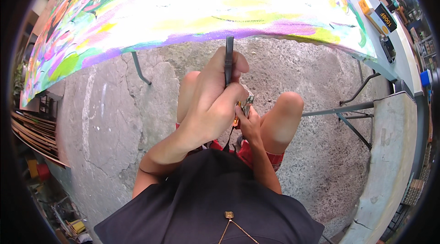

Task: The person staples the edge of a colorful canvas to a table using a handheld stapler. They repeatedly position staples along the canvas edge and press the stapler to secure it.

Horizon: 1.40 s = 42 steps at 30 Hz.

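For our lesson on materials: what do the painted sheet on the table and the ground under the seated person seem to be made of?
Painted sheet: probably canvas or similar cloth; a woven grain shows along its purple edge, matt under bright paint strokes.
Ground: likely concrete, grey, rough and pitted, with long cracks.

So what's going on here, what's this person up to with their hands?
A seated person leans over a brightly painted canvas laid flat above their knees. Their left hand holds a dark brush handle upright near the canvas's lower edge. Their right hand holds a small metallic object against the lap; what it is cannot be told.
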Tool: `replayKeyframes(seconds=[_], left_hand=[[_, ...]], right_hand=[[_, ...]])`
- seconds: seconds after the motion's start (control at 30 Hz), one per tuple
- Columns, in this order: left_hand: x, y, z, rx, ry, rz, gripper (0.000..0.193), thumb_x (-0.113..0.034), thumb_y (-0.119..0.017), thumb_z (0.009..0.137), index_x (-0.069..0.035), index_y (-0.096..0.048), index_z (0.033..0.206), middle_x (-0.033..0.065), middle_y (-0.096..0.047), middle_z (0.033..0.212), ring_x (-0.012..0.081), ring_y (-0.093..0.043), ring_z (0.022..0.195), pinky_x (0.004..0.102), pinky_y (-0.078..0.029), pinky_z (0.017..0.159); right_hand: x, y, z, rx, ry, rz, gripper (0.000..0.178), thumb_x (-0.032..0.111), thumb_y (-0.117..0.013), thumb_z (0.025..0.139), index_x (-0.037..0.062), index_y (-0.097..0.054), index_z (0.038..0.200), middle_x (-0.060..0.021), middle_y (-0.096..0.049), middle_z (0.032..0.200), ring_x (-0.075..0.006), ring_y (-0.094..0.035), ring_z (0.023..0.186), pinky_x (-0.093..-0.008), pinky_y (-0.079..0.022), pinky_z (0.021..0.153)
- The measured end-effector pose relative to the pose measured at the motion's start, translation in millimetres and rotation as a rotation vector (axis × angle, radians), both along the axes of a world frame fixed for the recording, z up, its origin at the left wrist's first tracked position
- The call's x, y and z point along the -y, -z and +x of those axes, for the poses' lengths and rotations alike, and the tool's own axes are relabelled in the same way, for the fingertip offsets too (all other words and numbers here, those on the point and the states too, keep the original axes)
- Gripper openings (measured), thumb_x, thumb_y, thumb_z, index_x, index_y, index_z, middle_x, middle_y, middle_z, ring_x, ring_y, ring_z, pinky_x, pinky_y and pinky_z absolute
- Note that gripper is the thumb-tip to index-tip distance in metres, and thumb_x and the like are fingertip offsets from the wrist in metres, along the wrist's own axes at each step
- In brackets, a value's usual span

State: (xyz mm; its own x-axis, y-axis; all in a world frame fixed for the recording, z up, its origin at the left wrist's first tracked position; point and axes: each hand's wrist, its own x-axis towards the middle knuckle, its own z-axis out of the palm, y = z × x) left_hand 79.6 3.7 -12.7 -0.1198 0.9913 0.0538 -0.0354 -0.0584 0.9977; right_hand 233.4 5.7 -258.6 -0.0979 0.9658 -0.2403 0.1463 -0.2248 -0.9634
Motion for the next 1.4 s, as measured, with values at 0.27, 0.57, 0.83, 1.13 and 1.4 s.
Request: replayKeyframes(seconds=[0.27, 0.57, 0.83, 1.13, 1.4], left_hand=[[-0.4, -2.0, 3.7, -0.03, -0.015, -0.003, 0.024, -0.002, -0.049, 0.071, -0.002, -0.048, 0.096, 0.0034, -0.043, 0.085, 0.0117, -0.043, 0.076, 0.026, -0.036, 0.066], [0.2, -3.3, 5.6, -0.014, -0.028, -0.005, 0.032, 0.0, -0.049, 0.071, 0.001, -0.051, 0.102, 0.0047, -0.046, 0.085, 0.0117, -0.043, 0.076, 0.0261, -0.037, 0.067], [-1.7, -1.6, 10.1, 0.015, -0.061, 0.017, 0.031, 0.001, -0.048, 0.07, 0.002, -0.052, 0.101, 0.0038, -0.046, 0.084, 0.0119, -0.042, 0.074, 0.0255, -0.035, 0.066], [-8.9, 15.6, 10.3, 0.14, -0.091, 0.07, 0.019, 0.005, -0.051, 0.065, -0.006, -0.041, 0.078, 0.0015, -0.041, 0.075, 0.0103, -0.037, 0.069, 0.0264, -0.028, 0.06], [-29.7, 48.5, 10.5, 0.042, -0.15, 0.325, 0.02, 0.003, -0.054, 0.061, -0.005, -0.041, 0.073, 0.0042, -0.043, 0.073, 0.0128, -0.038, 0.066, 0.0275, -0.029, 0.059]], right_hand=[[0.6, 1.9, 0.5, -0.044, 0.009, -0.013, 0.031, 0.031, -0.068, 0.091, 0.0005, -0.06, 0.091, -0.0032, -0.058, 0.061, -0.0093, -0.053, 0.054, -0.0298, -0.042, 0.05], [0.7, -9.8, 0.4, 0.008, -0.008, -0.009, 0.031, 0.031, -0.068, 0.09, 0.0014, -0.062, 0.093, -0.0021, -0.056, 0.06, -0.0088, -0.052, 0.054, -0.0296, -0.041, 0.049], [1.0, -6.8, 1.0, -0.039, -0.006, -0.04, 0.031, 0.031, -0.068, 0.09, 0.0003, -0.061, 0.09, -0.0025, -0.057, 0.061, -0.0084, -0.051, 0.055, -0.0298, -0.041, 0.05], [0.4, -4.8, 1.3, 0.052, -0.021, -0.02, 0.033, 0.032, -0.069, 0.09, 0.0003, -0.06, 0.089, -0.0029, -0.057, 0.063, -0.0093, -0.05, 0.059, -0.0311, -0.042, 0.053], [-1.2, -16.8, 3.2, -0.002, 0.019, -0.085, 0.031, 0.03, -0.069, 0.091, 0.0002, -0.061, 0.094, -0.0009, -0.057, 0.065, -0.0079, -0.051, 0.059, -0.0297, -0.043, 0.053]])
